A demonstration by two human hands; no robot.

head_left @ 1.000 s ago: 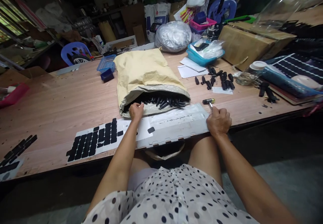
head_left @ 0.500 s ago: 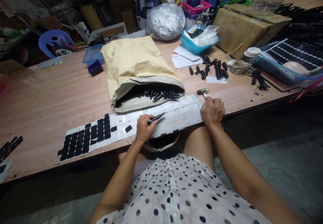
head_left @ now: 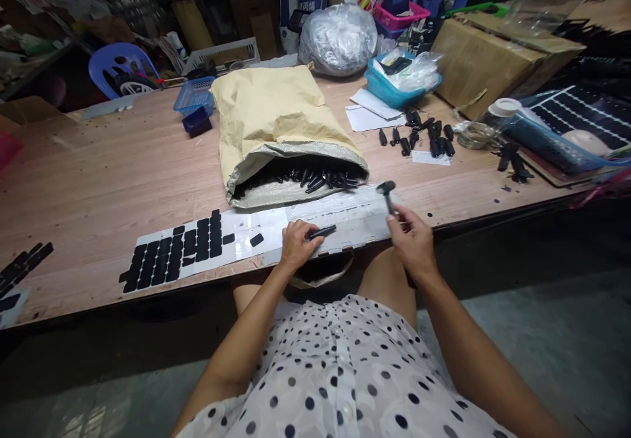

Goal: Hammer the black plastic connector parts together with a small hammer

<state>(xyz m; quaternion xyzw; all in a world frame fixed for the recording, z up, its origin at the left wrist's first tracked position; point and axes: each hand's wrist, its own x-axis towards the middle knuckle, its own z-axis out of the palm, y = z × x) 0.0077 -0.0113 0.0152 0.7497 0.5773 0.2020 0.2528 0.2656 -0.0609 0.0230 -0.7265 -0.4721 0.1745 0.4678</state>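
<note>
1. The left hand [head_left: 296, 244] is pinching a slender black part [head_left: 324, 231] between thumb and fingers; the free end is pointing rightward.
2. The slender black part is staying low over a pale board [head_left: 362, 222] along the near edge of the wooden table [head_left: 123, 168]; whether part and board are touching cannot be told.
3. The right hand [head_left: 413, 237] is gripping a small hammer [head_left: 387, 189] by its handle, fingers curled round. The slightly blurred head is pointing away from the person, appearing over the board's right portion.
4. Beyond the board, a cream paper sack [head_left: 276, 109] is lying on its side, its mouth facing the person and showing many black pieces [head_left: 328, 180] within.
5. Left of the left hand, a single rounded black pad [head_left: 257, 239] is lying on white paper [head_left: 273, 224]; farther left, rows of joined black pads [head_left: 163, 260] are covering a pale backing sheet.
6. Right of the sack, short black fittings [head_left: 435, 145] are lying loosely grouped near a white slip [head_left: 430, 158]. Behind them, a teal tray [head_left: 382, 93] is holding clear plastic bags, just beside a cardboard box [head_left: 486, 63].
</note>
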